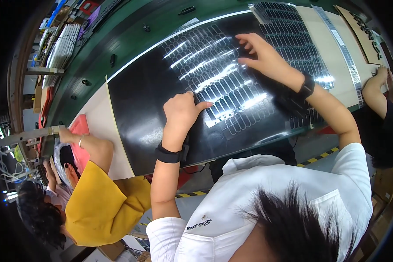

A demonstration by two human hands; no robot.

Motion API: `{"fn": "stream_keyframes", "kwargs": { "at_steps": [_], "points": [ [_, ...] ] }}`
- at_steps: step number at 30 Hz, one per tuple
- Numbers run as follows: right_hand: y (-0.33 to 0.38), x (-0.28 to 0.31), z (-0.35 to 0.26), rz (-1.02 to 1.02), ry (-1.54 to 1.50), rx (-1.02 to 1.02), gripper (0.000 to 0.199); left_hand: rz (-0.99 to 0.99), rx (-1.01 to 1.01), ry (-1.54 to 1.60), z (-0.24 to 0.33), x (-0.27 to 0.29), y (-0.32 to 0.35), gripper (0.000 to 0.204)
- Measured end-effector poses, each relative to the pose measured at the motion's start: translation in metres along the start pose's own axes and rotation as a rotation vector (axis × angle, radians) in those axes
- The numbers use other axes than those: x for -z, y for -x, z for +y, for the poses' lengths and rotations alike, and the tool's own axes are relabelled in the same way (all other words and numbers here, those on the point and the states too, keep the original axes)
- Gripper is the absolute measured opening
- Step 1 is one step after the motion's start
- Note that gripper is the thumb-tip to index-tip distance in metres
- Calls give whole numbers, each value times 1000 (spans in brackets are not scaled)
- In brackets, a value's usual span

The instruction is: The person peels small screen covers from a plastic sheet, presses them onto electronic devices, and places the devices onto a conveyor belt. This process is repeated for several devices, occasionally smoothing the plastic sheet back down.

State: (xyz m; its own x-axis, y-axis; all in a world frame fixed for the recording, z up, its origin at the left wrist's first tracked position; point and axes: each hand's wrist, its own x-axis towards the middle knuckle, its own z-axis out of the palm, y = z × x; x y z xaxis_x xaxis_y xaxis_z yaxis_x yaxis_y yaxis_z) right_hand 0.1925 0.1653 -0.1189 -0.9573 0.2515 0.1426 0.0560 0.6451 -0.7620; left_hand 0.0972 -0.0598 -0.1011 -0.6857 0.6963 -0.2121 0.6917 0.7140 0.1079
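A clear plastic sheet [225,89] with rows of long rounded cut outlines lies on a black mat, glaring under the lights. My left hand [180,111] is at its left edge, the thumb stretched out onto the sheet and the other fingers curled, mostly hidden behind the back of the hand. Above the sheet's upper right edge is my right hand [257,51], thumb and fingers spread apart with nothing between them. I cannot tell whether its fingertips touch the sheet. Each wrist wears a black band.
The black mat [137,109] covers the table. More patterned sheets [292,41] lie to the right, near a clear strip [338,41] and a brown board [358,32] with small dark parts. A green surface [126,41] lies beyond. A person in yellow [98,205] works at left; another person's arm [375,89] shows at right.
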Motion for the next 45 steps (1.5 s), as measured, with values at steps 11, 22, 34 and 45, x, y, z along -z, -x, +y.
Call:
{"fn": "stream_keyframes", "kwargs": {
  "at_steps": [11, 22, 34, 45],
  "points": [
    [-18, -10, -20, -521, -783, -376, 30, -27, 64, 21, 0, 8, 0, 45],
    [-4, 15, -32, -252, -362, 339, 15, 354, -318, 1080, -9, 22, 6, 21],
    [4, -13, -3, -305, -151, -144, 15, -110, 114, 1034, -12, -28, -17, 18],
    [4, -20, -12, -250, 292, -8, 42, 70, 75, 386, 4, -7, 11, 26]
  ]
}}
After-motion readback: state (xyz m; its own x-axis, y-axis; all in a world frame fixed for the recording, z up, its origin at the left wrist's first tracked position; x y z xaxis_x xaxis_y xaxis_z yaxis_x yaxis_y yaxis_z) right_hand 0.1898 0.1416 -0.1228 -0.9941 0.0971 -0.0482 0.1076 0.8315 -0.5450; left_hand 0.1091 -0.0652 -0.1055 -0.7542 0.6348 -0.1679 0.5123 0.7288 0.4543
